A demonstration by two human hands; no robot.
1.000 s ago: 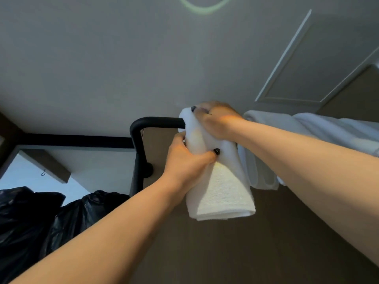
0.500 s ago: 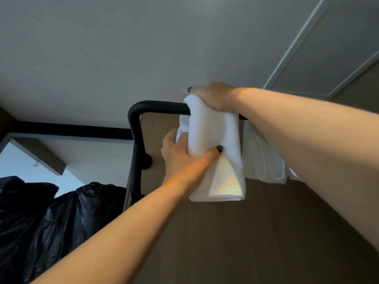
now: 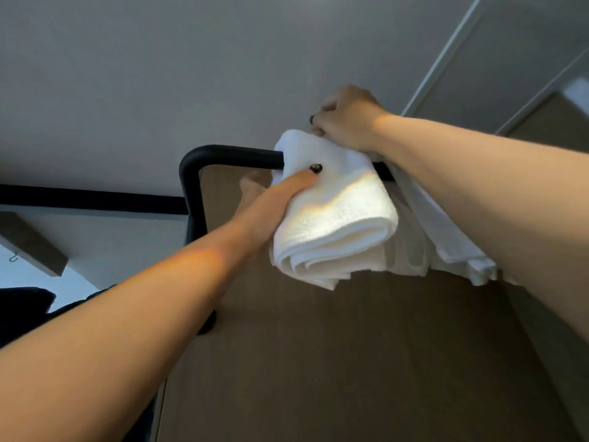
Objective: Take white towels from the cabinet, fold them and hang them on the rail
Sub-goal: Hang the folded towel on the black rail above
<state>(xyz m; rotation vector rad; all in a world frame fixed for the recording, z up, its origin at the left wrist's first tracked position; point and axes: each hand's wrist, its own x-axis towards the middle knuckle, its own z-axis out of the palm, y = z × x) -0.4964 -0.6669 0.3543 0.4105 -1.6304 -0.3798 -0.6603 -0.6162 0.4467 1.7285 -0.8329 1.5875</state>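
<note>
Under a grey ceiling (image 3: 159, 74), our left hand (image 3: 271, 202) clamps the folded towel (image 3: 334, 218) while our right hand (image 3: 347, 119), fingers closed on its top, steadies it over the black rail (image 3: 229, 154).

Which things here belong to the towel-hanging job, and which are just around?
In the job:
folded white towel
black rail
left hand
right hand
hung towel

Just around:
black bags
wall hook

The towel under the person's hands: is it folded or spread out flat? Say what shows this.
Folded. The towel drapes over the black rail, and stacked layers show at its lower edge. The left hand and right hand hold it.
</note>
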